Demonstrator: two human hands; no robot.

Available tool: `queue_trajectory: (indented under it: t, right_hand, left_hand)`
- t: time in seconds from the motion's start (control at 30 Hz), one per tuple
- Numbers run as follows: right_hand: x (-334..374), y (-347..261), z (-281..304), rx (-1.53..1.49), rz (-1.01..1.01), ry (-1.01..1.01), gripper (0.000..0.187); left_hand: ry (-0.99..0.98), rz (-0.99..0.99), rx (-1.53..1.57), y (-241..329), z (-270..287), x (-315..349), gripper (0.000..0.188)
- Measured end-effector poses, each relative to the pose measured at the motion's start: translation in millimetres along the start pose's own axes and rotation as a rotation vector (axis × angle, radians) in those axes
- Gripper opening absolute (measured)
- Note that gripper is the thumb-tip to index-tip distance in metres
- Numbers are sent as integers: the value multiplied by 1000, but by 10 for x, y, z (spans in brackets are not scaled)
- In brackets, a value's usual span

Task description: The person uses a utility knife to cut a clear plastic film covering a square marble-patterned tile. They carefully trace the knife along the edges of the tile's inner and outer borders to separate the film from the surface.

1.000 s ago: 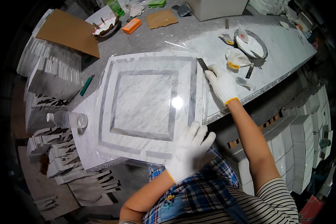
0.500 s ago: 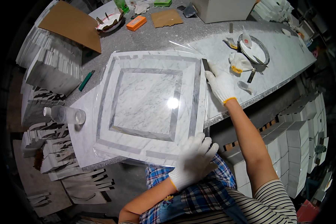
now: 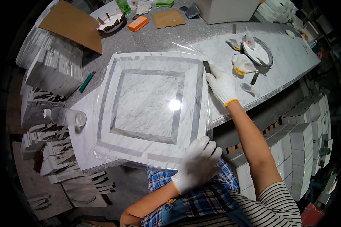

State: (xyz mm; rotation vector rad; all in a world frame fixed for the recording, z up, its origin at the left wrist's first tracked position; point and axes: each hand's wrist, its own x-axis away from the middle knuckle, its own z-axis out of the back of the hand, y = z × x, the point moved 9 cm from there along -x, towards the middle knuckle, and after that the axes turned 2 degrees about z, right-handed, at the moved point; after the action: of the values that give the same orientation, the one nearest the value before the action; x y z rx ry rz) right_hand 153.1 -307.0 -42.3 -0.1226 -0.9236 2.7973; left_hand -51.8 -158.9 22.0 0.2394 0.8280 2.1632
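A square marble panel [image 3: 149,104], white with two grey inlaid frames, lies on the worktable inside clear plastic film. At its far right corner is my right hand [image 3: 221,86], in a white knit glove with a yellow cuff. The fingers close on a narrow dark strip [image 3: 207,67] set against the panel's right edge; their tips are partly hidden. By the near right corner rests my left hand [image 3: 197,164], also gloved. Its fingers stretch out over the corner, with nothing seen in them.
A clear bottle [image 3: 66,116] lies left of the panel, below a green tool [image 3: 87,82]. Right of it are a round bowl of white material [image 3: 258,53], a crumpled glove [image 3: 243,64] and a dark-ended blade [image 3: 255,76]. Marble pieces [image 3: 58,68] stand stacked at the left.
My right hand and the dark strip have slid slightly toward me along the panel's right edge. My left hand stays at the near corner.
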Motion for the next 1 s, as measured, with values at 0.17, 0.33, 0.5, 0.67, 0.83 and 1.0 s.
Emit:
queue_trajectory:
  t: [0.17, 0.33, 0.5, 0.67, 0.83, 1.0]
  right_hand:
    - [-6, 17, -18, -19, 4, 7, 55]
    - [-6, -4, -20, 36, 26, 0, 55]
    - [38, -50, -15, 0, 39, -26, 54]
    - [54, 11, -58, 2, 55, -4, 54]
    - [26, -20, -3, -6, 29, 29, 54]
    - [19, -55, -26, 34, 22, -18, 53]
  left_hand:
    - [-5, -1, 6, 2, 9, 15, 57]
    - [-25, -9, 18, -1, -4, 5, 55]
    - [-17, -19, 28, -1, 3, -16, 53]
    - [-45, -24, 21, 22, -2, -29, 53]
    - [-3, -19, 11, 14, 2, 42, 55]
    - [106, -66, 16, 29, 63, 77, 55]
